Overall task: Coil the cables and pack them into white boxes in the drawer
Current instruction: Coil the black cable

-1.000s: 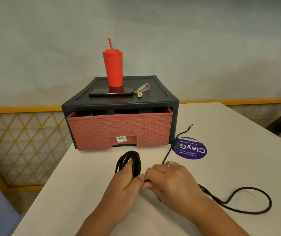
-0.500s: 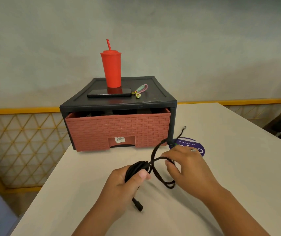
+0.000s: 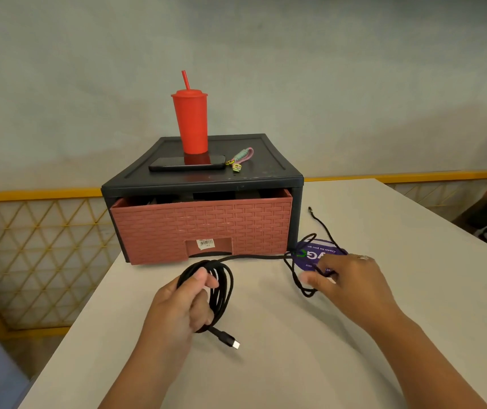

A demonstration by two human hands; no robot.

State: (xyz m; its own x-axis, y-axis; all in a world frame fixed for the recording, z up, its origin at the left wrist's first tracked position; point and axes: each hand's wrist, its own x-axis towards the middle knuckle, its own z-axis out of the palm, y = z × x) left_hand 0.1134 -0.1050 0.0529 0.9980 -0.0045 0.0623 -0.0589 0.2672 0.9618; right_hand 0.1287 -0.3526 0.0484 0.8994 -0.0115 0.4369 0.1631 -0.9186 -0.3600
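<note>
A black braided cable [image 3: 226,286] lies partly coiled on the white table [image 3: 310,364]. My left hand [image 3: 181,302] grips the coil, thumb through the loops; a plug end [image 3: 231,343] sticks out below it. From the coil a strand runs right to my right hand [image 3: 345,280], which pinches a loose loop over a purple sticker. The cable's far end [image 3: 310,209] rests beside the drawer unit. The reddish drawer [image 3: 203,230] sits slightly pulled out of its dark frame [image 3: 296,184]; its inside is dark and no white boxes show.
On top of the drawer unit stand a red tumbler with straw [image 3: 191,122], a black phone [image 3: 187,164] and a small keychain strap [image 3: 240,158]. A round purple sticker [image 3: 329,255] lies on the table. Yellow lattice railing [image 3: 35,246] runs behind the table's left edge.
My hands have moved apart: the right hand pulled a loop of cable rightward over the sticker, stretching a strand from the coil. The coil in my left hand has opened wider.
</note>
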